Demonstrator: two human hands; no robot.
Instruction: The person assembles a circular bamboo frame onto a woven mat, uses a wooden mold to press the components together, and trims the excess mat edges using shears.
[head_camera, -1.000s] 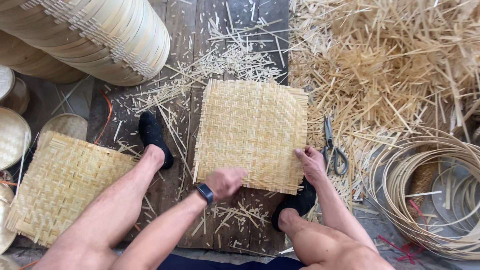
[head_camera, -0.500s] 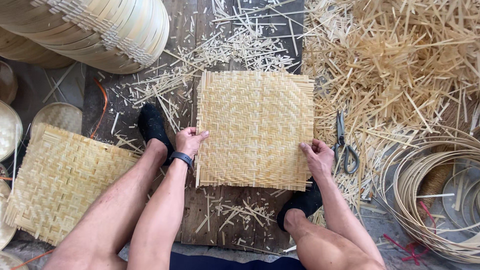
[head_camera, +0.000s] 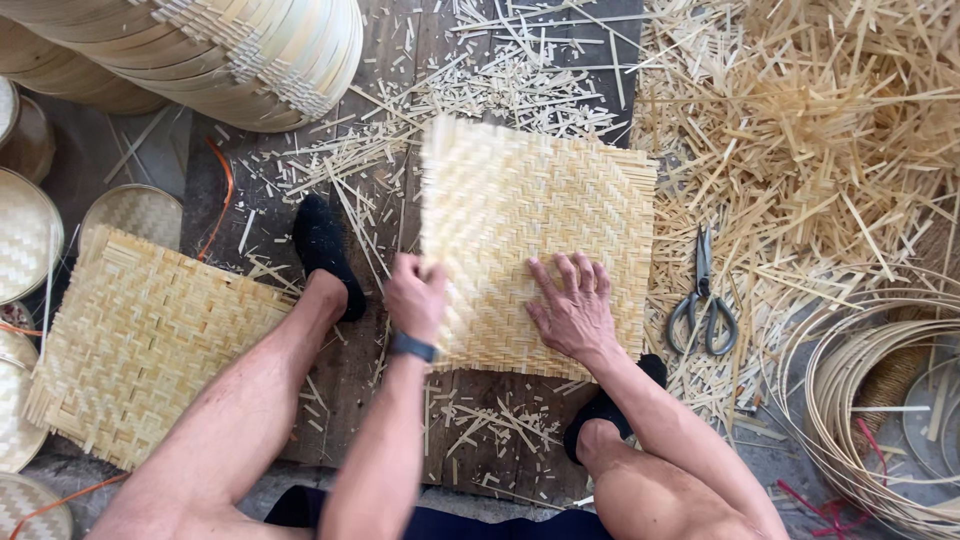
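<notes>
A square woven bamboo mat (head_camera: 535, 215) lies on the dark wooden floor between my feet. My left hand (head_camera: 417, 295), with a dark band on its wrist, pinches the mat's left edge. Flat on the mat's lower right part rests my right hand (head_camera: 575, 308), fingers spread. A second woven mat (head_camera: 140, 345) lies to the left, beside my left leg.
Scissors (head_camera: 705, 295) lie right of the mat among a big heap of bamboo strips (head_camera: 820, 130). Coiled bamboo hoops (head_camera: 880, 400) sit at the lower right. Stacked round woven trays (head_camera: 200, 45) fill the top left, and round lids (head_camera: 25, 235) line the left edge.
My right hand slid from the mat's right edge onto its surface. My left hand moved from the bottom edge to the left edge and now grips it. The view came closer.
</notes>
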